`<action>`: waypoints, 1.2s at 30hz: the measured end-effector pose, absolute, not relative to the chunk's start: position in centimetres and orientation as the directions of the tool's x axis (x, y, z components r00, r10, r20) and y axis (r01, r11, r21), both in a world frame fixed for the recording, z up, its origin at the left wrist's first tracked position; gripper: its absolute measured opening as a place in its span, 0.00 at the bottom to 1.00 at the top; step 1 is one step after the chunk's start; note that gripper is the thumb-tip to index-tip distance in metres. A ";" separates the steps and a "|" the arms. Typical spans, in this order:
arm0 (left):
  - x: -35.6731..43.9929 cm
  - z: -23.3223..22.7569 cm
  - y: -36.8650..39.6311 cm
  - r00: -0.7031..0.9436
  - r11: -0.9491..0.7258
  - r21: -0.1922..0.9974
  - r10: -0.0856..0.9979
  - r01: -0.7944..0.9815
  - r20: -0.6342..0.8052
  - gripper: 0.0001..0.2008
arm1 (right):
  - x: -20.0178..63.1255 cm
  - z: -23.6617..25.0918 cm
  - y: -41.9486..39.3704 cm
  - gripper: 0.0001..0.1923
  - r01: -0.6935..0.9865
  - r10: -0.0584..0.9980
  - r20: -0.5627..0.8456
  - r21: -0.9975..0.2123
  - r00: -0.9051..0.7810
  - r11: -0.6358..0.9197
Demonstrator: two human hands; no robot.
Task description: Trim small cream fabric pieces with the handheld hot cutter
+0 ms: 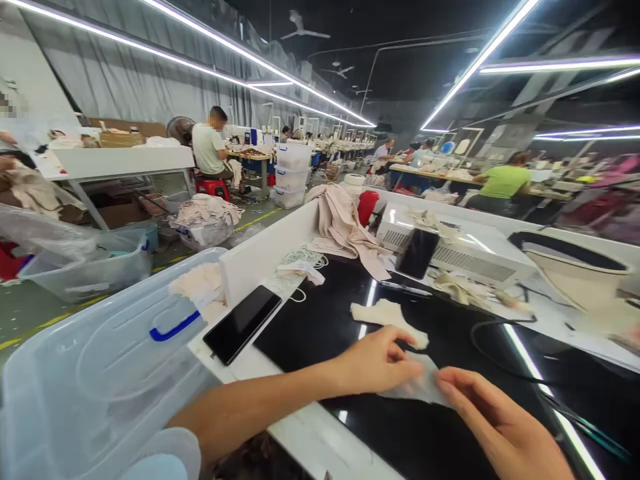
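Observation:
A thin, translucent white piece of material [427,381] is held up just above the black board [345,320]. My right hand [500,417] pinches its right edge between thumb and fingers. At its left side my left hand [373,363] has thumb and fingertips closed on the same piece; those tips are slightly blurred. The index finger of that hand reaches out beside a cream cut fabric piece [385,315], which lies flat on the board just beyond. Whether that finger touches the cream piece I cannot tell.
A phone [243,324] lies at the board's left; another dark phone [419,253] leans against a white machine [465,247]. Beige fabric strips [345,223] drape over the table wall. Scissors [590,427] lie right, a lidded plastic bin [125,333] left. Several people sit at sewing stations farther off.

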State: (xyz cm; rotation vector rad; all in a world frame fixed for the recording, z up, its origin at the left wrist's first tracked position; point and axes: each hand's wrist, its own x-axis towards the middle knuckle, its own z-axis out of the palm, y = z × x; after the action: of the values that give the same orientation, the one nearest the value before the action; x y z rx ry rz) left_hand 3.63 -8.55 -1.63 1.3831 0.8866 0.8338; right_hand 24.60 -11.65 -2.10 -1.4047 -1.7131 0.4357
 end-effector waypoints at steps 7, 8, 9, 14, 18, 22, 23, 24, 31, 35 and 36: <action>2.8 -1.7 -7.0 0.365 -0.050 0.997 0.931 0.059 0.025 0.18 | 22.6 -0.7 -9.5 0.20 0.641 0.922 0.385 -0.699 -0.033 0.315; 2.5 -1.7 -6.7 0.342 -0.090 0.992 0.938 0.091 0.054 0.16 | 22.3 -0.7 -9.0 0.20 0.651 0.912 0.408 -0.684 -0.035 0.331; 2.3 -1.5 -6.3 0.317 -0.132 0.982 0.945 0.132 0.085 0.15 | 22.1 -0.8 -8.5 0.20 0.658 0.904 0.425 -0.671 -0.035 0.341; 1.0 -0.1 -4.0 0.229 -0.314 0.860 0.944 0.402 0.238 0.05 | 20.6 -0.6 -5.7 0.20 0.699 0.884 0.465 -0.615 -0.054 0.365; 0.6 1.0 -2.6 0.285 -0.409 0.675 0.913 0.614 0.293 0.04 | 19.5 -0.9 -3.8 0.20 0.767 0.873 0.483 -0.534 -0.069 0.356; 0.8 1.0 -1.5 0.344 -0.444 0.478 0.894 0.758 0.286 0.08 | 19.0 -1.9 -2.8 0.19 0.834 0.871 0.484 -0.444 -0.083 0.326; 0.8 0.8 -1.3 0.355 -0.448 0.438 0.891 0.779 0.282 0.09 | 18.9 -2.1 -2.7 0.18 0.848 0.872 0.483 -0.424 -0.085 0.317; 0.9 0.6 -1.1 0.363 -0.452 0.401 0.889 0.797 0.280 0.09 | 18.9 -2.3 -2.7 0.18 0.860 0.872 0.483 -0.405 -0.086 0.309; 1.0 -1.0 -0.3 0.386 -0.445 0.227 0.884 0.866 0.262 0.09 | 18.6 -3.0 -2.6 0.15 0.895 0.871 0.477 -0.326 -0.121 0.303; 0.8 -0.8 -0.2 0.418 -0.476 0.181 0.863 0.860 0.283 0.11 | 18.0 -2.1 -2.9 0.11 0.907 0.864 0.493 -0.309 -0.103 0.285; 0.6 -0.7 -0.2 0.434 -0.494 0.177 0.852 0.851 0.292 0.12 | 17.8 -1.6 -3.2 0.09 0.912 0.860 0.501 -0.303 -0.096 0.278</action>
State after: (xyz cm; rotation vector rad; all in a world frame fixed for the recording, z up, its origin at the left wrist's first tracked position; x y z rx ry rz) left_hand 0.62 -0.25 -0.66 2.6574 1.5781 0.5438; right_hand 17.82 -3.21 -1.64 -1.5874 -1.9572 -0.1123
